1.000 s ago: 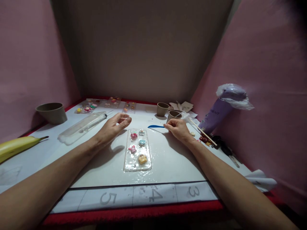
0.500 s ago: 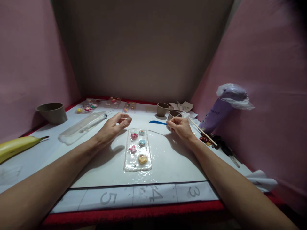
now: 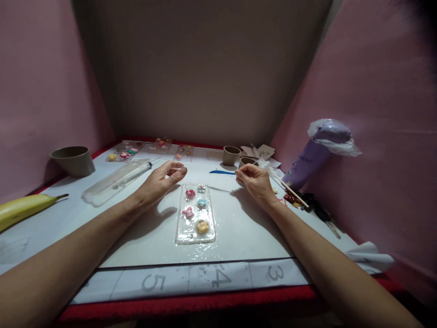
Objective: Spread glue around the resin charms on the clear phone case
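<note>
My right hand [image 3: 254, 181] pinches the end of a blue plastic knife [image 3: 221, 172], whose blade points left above the white board. A thin shadow of it falls on the board below. In front of me lies a clear phone case [image 3: 195, 234], glossy and wet-looking, with small charms on it: pink ones, blue ones and a yellow bread-like charm [image 3: 202, 226]. To the upper left of the case hovers my left hand [image 3: 167, 178], open and holding nothing, its fingers slightly bent and its thumb apart from them.
Left of my hands are a syringe [image 3: 136, 169] on a clear bag [image 3: 102, 187], a brown cup [image 3: 77, 164] and a banana [image 3: 27, 210]. Decorated cases [image 3: 184, 152] lie at the back. Right are another cup [image 3: 231, 157], a wooden stick [image 3: 288, 187] and a purple bag [image 3: 303, 164].
My right hand has shifted slightly left with the blue knife, which now lies more level. My left hand and the phone case have hardly moved.
</note>
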Tool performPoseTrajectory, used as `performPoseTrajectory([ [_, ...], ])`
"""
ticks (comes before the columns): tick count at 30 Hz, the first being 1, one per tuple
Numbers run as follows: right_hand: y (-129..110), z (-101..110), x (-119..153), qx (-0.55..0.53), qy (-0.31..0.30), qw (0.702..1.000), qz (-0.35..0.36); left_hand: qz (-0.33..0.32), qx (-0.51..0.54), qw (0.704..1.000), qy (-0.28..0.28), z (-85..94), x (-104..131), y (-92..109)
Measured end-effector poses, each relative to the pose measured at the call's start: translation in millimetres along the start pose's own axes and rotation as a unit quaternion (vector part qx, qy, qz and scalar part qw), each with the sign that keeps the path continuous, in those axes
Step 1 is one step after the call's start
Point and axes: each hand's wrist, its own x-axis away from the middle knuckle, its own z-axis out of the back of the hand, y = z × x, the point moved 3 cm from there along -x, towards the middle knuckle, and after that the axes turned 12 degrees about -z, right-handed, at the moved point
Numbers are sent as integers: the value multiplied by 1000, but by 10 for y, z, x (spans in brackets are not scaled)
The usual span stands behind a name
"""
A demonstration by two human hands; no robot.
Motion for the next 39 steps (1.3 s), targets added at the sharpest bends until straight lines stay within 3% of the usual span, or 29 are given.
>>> performPoseTrajectory([
  [11, -11, -18, 19, 68, -4, 998, 5, -3, -13, 1000, -2, 7, -2, 19],
  [22, -29, -15, 9, 18, -11, 1000, 12, 0, -3, 1000, -11, 10, 1, -5],
  [39, -68, -37, 58, 187, 24, 978, 89, 5, -21, 1000, -21, 1, 0, 0],
])
